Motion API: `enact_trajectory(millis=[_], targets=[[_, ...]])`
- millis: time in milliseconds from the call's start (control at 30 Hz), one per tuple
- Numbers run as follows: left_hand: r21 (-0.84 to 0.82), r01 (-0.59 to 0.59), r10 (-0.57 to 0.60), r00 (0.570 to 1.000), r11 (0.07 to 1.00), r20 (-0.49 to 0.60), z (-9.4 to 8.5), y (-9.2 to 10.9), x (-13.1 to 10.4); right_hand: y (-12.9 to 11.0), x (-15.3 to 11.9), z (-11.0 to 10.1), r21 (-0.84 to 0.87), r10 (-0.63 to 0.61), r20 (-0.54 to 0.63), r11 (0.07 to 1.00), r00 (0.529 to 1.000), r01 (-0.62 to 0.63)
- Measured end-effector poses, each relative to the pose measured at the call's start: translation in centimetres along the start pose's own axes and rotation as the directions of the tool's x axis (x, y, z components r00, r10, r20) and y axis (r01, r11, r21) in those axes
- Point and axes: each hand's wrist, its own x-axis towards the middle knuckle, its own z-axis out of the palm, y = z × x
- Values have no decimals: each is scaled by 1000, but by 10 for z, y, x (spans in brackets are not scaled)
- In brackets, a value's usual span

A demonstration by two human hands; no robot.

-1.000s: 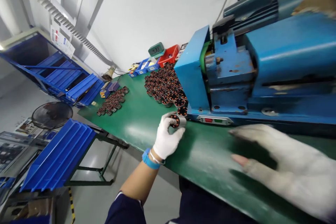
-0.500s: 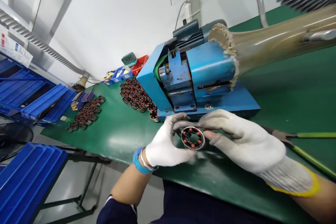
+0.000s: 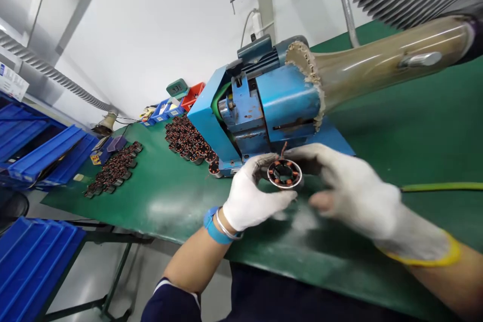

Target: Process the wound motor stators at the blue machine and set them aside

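Observation:
A motor stator (image 3: 290, 181), a metal ring with copper windings inside, sits in my gloved left hand (image 3: 254, 196). The fingers wrap its far left side and the thumb lies below it. A twisted copper wire lead (image 3: 284, 149) sticks up from its far edge. My gloved right hand (image 3: 347, 191) is just right of the stator, partly blurred. Its thumb is spread from the fingers, which reach close to the wire lead; whether they touch it is unclear. Behind both hands stands a blue belt-driven machine (image 3: 292, 105).
Many wound stators (image 3: 186, 136) stand left of the machine, with another group (image 3: 115, 168) farther left on the green table (image 3: 158, 206). A green tool handle (image 3: 441, 187) lies at right. A thick duct (image 3: 370, 68) joins the machine. Blue trays (image 3: 35, 266) stand at lower left.
My right hand has come away from the stator, its thumb now apart from it. The stator has tilted and risen slightly in my left hand, and its wire lead now shows. The view has shifted.

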Motion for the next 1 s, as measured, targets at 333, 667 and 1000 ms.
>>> enact_trajectory(millis=[333, 667, 1000], targets=[[-107, -27, 14, 993, 994, -119, 35, 11, 31, 14, 15, 9, -122, 14, -130, 992, 991, -30], [-73, -4, -6, 991, 997, -137, 39, 27, 43, 11, 26, 10, -39, -7, -120, 999, 993, 3], [141, -114, 133, 982, 984, -137, 37, 19, 28, 11, 11, 10, -1, -73, -121, 997, 990, 73]])
